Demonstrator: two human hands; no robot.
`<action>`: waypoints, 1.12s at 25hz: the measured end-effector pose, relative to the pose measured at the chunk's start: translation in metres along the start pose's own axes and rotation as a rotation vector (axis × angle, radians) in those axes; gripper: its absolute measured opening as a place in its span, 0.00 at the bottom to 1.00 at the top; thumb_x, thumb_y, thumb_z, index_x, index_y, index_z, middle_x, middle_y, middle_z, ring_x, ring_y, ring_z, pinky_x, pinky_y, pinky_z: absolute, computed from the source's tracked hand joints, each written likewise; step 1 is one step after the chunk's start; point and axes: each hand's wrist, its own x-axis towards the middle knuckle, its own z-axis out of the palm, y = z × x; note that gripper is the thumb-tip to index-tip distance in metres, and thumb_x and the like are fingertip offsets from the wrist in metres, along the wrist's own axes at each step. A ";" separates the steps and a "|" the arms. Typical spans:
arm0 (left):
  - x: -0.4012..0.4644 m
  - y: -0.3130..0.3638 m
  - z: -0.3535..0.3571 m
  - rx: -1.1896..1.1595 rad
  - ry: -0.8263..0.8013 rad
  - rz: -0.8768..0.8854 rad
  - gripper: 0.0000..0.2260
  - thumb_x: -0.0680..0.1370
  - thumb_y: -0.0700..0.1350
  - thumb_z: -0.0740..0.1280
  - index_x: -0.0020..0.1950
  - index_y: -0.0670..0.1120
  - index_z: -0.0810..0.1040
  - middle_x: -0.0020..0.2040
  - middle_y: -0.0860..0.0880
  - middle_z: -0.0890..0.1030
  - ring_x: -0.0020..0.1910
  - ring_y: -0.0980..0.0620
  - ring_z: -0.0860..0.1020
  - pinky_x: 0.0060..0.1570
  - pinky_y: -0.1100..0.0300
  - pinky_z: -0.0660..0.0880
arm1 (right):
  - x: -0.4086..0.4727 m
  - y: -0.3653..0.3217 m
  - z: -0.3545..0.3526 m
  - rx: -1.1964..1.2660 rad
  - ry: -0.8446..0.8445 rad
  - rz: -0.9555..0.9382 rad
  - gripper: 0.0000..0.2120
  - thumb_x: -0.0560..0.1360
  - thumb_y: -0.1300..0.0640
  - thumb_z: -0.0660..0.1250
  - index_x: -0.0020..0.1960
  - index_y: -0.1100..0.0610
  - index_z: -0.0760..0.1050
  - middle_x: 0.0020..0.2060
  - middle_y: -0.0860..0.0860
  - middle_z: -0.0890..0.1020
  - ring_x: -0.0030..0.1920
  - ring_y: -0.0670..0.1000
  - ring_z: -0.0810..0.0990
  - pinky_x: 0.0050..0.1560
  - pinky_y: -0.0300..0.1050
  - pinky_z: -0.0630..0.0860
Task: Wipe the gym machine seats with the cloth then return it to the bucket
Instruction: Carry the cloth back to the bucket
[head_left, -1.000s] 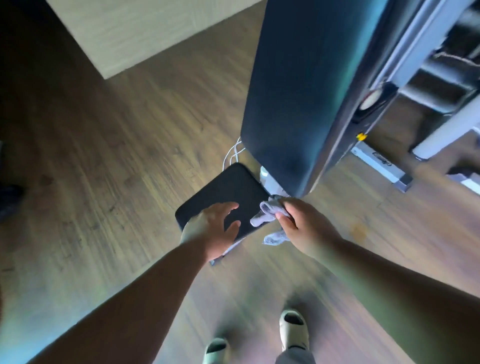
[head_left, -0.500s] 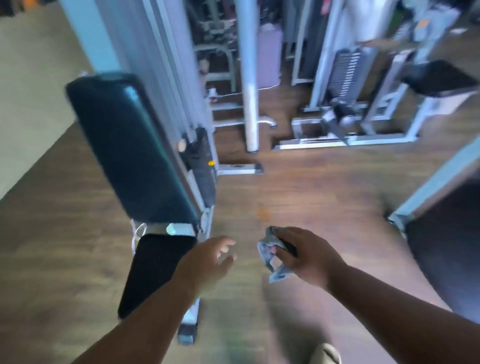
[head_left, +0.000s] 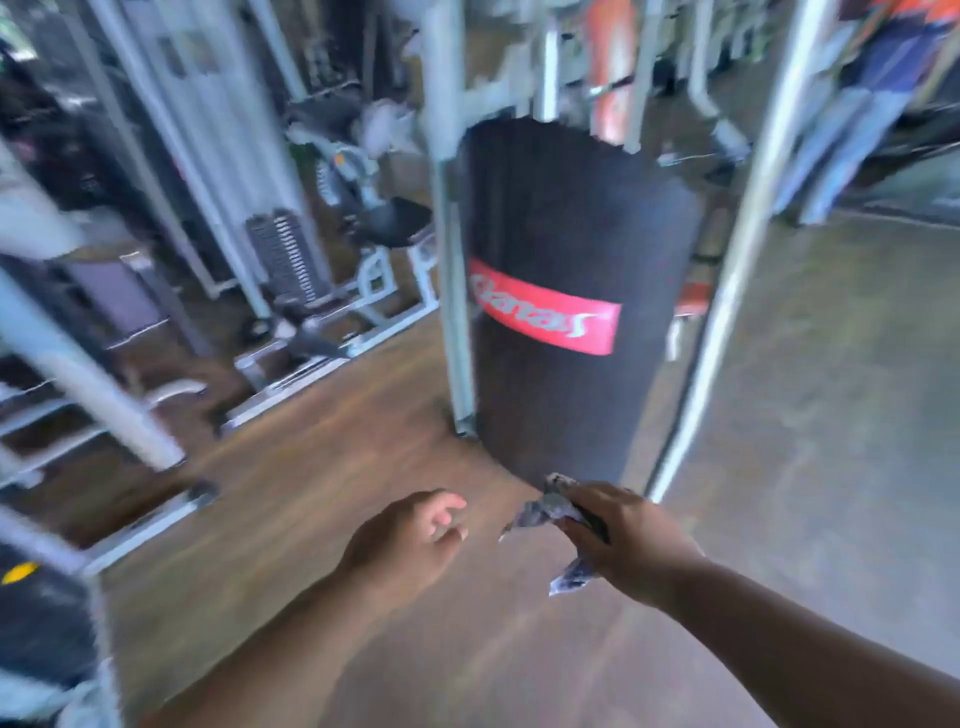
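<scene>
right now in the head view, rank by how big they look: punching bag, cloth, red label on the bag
1. punching bag
2. red label
3. cloth, partly hidden in the right hand, and nearer the camera

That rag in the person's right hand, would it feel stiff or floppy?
Probably floppy: the cloth bunches in the right hand and a loose end droops below the fist. Likely light, since one hand holds it easily.

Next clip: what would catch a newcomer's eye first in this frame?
The black punching bag with its red label band dominates the centre, hanging between pale metal posts. Below it, the right hand holds a crumpled grey cloth in its grip, while the left hand, holding nothing, reaches forward over the wooden floor.
</scene>
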 end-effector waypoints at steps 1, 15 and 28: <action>0.021 0.041 0.019 0.006 -0.017 0.053 0.13 0.76 0.59 0.67 0.61 0.62 0.76 0.51 0.62 0.80 0.50 0.62 0.79 0.52 0.62 0.75 | -0.009 0.036 -0.028 -0.009 0.026 0.054 0.22 0.77 0.37 0.59 0.70 0.37 0.69 0.64 0.35 0.76 0.62 0.42 0.75 0.54 0.38 0.71; 0.249 0.497 0.234 0.053 -0.287 0.503 0.14 0.76 0.56 0.67 0.61 0.61 0.77 0.52 0.61 0.78 0.50 0.59 0.78 0.54 0.58 0.76 | -0.077 0.401 -0.280 -0.049 0.302 0.491 0.17 0.75 0.40 0.57 0.59 0.44 0.75 0.57 0.38 0.78 0.56 0.46 0.76 0.50 0.47 0.77; 0.517 0.770 0.344 0.197 -0.483 0.779 0.12 0.76 0.60 0.64 0.60 0.64 0.74 0.51 0.62 0.77 0.49 0.58 0.78 0.51 0.57 0.77 | 0.016 0.648 -0.440 -0.103 0.464 0.811 0.15 0.77 0.42 0.62 0.63 0.41 0.76 0.59 0.39 0.79 0.57 0.49 0.79 0.51 0.45 0.76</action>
